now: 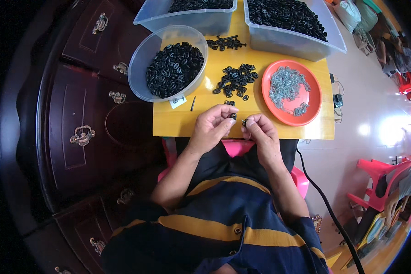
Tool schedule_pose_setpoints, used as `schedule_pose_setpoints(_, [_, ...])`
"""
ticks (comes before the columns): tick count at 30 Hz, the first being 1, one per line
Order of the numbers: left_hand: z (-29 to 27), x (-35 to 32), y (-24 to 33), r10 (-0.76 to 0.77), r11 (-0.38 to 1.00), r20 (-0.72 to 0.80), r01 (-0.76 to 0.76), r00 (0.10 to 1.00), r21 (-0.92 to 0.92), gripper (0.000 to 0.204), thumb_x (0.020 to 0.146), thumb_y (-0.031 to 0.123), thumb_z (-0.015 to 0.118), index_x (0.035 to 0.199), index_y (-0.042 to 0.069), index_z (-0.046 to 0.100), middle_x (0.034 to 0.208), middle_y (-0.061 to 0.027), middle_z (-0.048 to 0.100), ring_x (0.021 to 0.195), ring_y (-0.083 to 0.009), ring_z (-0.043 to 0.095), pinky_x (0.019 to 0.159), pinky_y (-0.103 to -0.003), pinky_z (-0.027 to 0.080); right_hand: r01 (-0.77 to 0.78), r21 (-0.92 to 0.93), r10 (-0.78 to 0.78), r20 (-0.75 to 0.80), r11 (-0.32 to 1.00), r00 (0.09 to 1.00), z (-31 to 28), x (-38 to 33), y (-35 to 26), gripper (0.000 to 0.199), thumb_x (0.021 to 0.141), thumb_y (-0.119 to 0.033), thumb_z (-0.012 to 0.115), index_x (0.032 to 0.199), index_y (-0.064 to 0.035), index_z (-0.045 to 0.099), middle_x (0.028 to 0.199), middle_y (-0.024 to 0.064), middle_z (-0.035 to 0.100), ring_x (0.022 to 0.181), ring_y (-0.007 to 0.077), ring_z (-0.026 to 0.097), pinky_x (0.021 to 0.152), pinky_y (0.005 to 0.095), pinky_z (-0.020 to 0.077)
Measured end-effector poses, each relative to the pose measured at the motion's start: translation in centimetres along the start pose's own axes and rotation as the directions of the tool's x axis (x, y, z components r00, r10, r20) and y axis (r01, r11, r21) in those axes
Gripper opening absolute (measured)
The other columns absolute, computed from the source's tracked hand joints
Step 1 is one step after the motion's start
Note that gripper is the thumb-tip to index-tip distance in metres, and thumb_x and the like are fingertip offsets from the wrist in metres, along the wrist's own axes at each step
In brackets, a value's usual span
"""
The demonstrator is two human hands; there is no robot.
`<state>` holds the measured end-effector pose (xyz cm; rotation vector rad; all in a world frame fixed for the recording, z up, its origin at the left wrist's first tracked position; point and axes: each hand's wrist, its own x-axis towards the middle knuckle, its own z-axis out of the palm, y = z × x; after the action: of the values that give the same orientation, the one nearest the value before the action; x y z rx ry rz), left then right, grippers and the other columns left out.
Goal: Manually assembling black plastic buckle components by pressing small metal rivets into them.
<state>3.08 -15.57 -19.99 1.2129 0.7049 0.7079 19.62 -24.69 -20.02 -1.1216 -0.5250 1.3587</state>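
Close to the table's near edge, my left hand (210, 127) pinches a small black oval plastic piece (233, 116) between thumb and fingers. Just to its right, my right hand (264, 133) is closed on another small black piece (244, 123) with a thin light tip showing. The two pieces are a short gap apart. Beyond my hands lies a loose pile of black oval pieces with holes (236, 78). An orange-red plate (312, 106) to the right holds many small silvery metal pins (285, 86).
A round clear tub (137, 82) of black pieces stands at the left. Two clear bins (192, 23) (287, 47) fill the far side. Black stick-like parts (226, 43) and a thin dark rod (193, 103) lie on the yellow table (178, 125). Dark drawers (82, 118) flank the left.
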Motion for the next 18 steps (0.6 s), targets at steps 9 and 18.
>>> schedule_pose_setpoints(9, [0.06,-0.37,0.71,0.059,0.995,0.037,-0.061,0.998,0.074,0.027,0.094,-0.006,0.062,0.121,-0.001,0.064,0.094,0.0030,0.061,0.079,-0.0006,0.058,0.071,-0.018,0.050,-0.002,-0.058,0.001,-0.021,0.998,1.000,0.62,-0.22,-0.16,0.013,0.104,-0.019,0.060,0.106,-0.0065,0.062,0.088,0.0002,0.066,0.077,0.0068,0.057,0.075,0.0228,0.0468])
schedule_pose_setpoints(18, [0.15,-0.51,0.87,0.081,0.987,0.043,-0.087,0.996,0.139,0.026,0.093,-0.005,0.063,0.119,-0.001,0.064,0.091,0.0030,0.060,0.079,-0.0011,0.058,0.071,-0.019,0.050,0.012,-0.059,-0.013,-0.019,0.998,1.000,0.17,-0.60,-0.06,0.014,0.103,-0.020,0.060,0.105,-0.0061,0.062,0.087,0.0003,0.066,0.077,0.0075,0.058,0.075,0.0237,0.0478])
